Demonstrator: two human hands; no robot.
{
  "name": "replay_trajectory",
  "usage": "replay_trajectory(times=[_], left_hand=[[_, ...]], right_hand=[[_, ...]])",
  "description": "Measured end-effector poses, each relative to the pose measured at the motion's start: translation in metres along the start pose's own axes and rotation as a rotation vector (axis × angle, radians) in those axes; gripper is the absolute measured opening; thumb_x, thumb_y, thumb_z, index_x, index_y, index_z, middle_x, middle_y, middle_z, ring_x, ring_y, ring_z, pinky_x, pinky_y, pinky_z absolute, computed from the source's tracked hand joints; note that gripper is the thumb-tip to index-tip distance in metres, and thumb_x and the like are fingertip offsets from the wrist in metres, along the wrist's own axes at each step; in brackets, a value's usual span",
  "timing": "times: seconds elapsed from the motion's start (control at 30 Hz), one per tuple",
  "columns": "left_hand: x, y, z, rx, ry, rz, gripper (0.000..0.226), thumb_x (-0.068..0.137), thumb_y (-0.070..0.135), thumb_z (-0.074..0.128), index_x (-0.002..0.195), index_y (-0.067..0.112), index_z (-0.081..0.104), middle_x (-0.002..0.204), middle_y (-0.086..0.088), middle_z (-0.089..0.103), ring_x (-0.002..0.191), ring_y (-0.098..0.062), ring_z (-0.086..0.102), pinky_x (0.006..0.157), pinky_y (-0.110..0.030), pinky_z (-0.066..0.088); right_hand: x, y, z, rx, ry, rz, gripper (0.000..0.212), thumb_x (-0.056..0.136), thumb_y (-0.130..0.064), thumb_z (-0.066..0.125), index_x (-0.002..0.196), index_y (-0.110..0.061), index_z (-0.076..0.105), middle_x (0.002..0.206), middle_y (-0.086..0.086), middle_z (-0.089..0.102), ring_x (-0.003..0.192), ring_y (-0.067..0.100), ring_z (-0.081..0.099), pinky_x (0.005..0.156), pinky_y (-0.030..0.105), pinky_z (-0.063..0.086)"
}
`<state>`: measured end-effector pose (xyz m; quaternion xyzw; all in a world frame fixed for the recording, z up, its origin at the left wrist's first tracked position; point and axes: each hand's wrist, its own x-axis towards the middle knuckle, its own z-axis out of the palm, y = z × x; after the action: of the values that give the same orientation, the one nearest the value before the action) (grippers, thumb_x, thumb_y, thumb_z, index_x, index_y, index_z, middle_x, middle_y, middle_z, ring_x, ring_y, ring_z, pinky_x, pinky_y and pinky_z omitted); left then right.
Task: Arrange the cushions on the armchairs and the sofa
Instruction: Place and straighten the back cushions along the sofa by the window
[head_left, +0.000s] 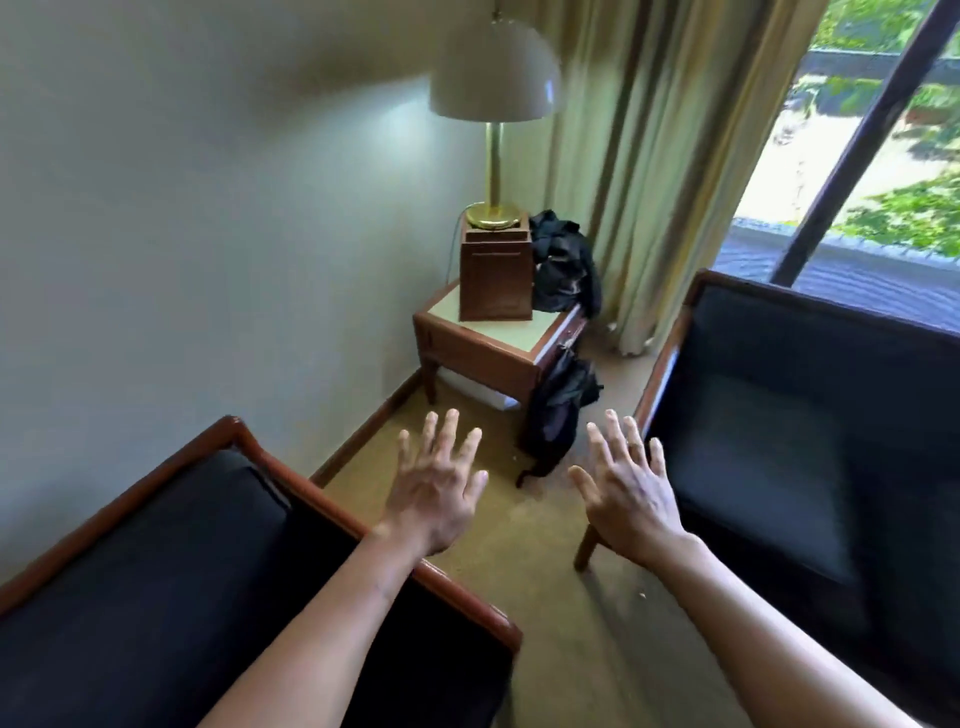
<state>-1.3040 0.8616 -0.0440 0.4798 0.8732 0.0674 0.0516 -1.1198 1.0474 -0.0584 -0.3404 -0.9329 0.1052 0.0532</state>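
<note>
Cushions, dark and upholstered, sit in 2 wood-framed armchairs: a seat cushion (140, 561) lower left, a back cushion (810, 426) on the right. They look soft, bulky and fairly light; gripping opposite edges should serve best. Left hand (434, 499) and right hand (631, 499) hover between them, fingers spread, holding nothing. Ahead, the side table (498, 345), lamp (496, 104) and black bag (558, 415) crowd the corner.
</note>
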Motion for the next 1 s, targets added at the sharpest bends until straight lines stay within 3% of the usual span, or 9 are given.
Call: replay_trajectory(times=[0.5,0.73,1.0], left_hand=[[0.204,0.326,0.054,-0.02,-0.125,0.246,0.066,0.111,0.047,0.039,0.17,0.024,0.023,0.18,-0.011,0.005,0.167,-0.033,0.003,0.132,-0.06,0.007],[0.289,0.396,0.106,-0.006,-0.241,0.246,0.064,0.11,0.048,0.04,0.169,0.025,0.026,0.18,-0.011,0.012,0.166,-0.032,0.007,0.131,-0.056,0.009],[0.406,0.426,0.193,-0.01,-0.387,0.234,0.065,0.11,0.048,0.041,0.169,0.025,0.025,0.179,-0.009,0.015,0.165,-0.031,0.012,0.13,-0.055,0.017]], right_hand=[[0.012,0.332,-0.061,-0.021,-0.055,0.312,0.071,0.104,-0.056,0.028,0.163,-0.021,0.008,0.171,0.007,-0.01,0.157,0.025,-0.013,0.126,0.051,-0.002],[0.048,0.425,-0.043,0.01,-0.092,0.395,0.071,0.104,-0.055,0.03,0.162,-0.021,0.011,0.171,0.008,-0.006,0.157,0.026,-0.01,0.126,0.051,-0.001],[0.121,0.508,0.01,-0.001,-0.175,0.486,0.069,0.105,-0.053,0.031,0.162,-0.019,0.014,0.171,0.01,0.0,0.158,0.029,-0.005,0.126,0.051,0.005]])
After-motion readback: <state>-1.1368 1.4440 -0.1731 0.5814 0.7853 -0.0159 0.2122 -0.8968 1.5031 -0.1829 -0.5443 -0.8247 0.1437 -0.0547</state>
